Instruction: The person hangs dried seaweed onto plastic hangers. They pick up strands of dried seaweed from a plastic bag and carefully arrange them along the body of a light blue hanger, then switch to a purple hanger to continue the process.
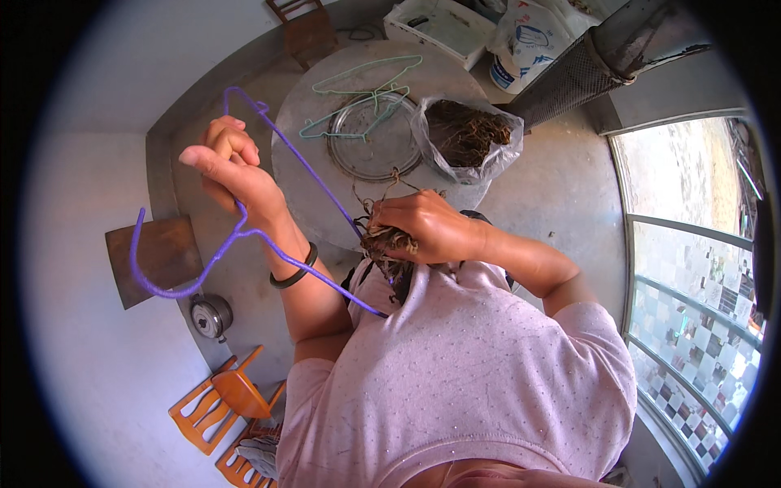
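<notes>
My left hand (235, 165) holds a purple clothes hanger (308, 168) near the base of its hook, which curves out to the left. Toward its other end, my right hand (421, 226) grips a bunch of dried, brown, stringy plant matter (396, 277) around the hanger, close to my chest. Exactly how the bunch lies on the hanger is hidden by the fingers. Beyond my right hand, an open clear plastic bag (509, 152) holds more dark dried strands (467, 131). Two pale green hangers (348, 114) lie on the round table (299, 201).
A round metal tray or ring (341, 161) is under the green hangers. Behind the table stand a white tub (451, 30) and a wooden chair (308, 33). At left are a lidded pot (210, 317) and orange wooden chairs (235, 390). A mesh-wrapped pipe (567, 79) slants at upper right.
</notes>
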Demonstrator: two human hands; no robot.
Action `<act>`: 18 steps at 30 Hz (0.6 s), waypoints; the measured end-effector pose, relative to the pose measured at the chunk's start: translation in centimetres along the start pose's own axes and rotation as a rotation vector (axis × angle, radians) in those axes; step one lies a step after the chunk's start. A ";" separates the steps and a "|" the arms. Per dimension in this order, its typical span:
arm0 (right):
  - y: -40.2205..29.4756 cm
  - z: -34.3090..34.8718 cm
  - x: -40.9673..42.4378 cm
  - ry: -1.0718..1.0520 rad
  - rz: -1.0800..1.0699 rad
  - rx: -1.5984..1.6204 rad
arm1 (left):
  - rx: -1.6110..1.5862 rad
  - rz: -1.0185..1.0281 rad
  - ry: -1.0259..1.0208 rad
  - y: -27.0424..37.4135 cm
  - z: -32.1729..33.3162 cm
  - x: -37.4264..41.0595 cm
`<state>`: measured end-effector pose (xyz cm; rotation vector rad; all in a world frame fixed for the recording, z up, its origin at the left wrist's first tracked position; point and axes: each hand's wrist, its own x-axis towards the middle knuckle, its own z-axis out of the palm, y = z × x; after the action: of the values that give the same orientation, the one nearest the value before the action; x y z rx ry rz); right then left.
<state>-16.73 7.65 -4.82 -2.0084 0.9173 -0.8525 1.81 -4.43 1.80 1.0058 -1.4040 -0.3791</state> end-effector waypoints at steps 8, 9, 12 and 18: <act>2.4 0.5 0.9 -0.009 -0.055 0.226 | 0.024 0.084 -0.066 0.4 1.4 0.1; 2.3 0.3 1.0 0.006 -0.079 0.209 | 0.032 0.099 -0.085 0.7 1.5 0.1; 1.1 -1.1 1.1 0.021 -0.110 0.088 | 0.039 0.115 -0.160 0.2 1.7 0.2; -1.0 -2.1 -0.5 0.163 -0.194 -0.271 | 0.086 0.129 -0.195 0.8 1.1 0.6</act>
<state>-18.37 7.80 -3.03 -2.3168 0.9832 -1.0589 0.62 -4.83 2.69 0.9609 -1.6640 -0.3305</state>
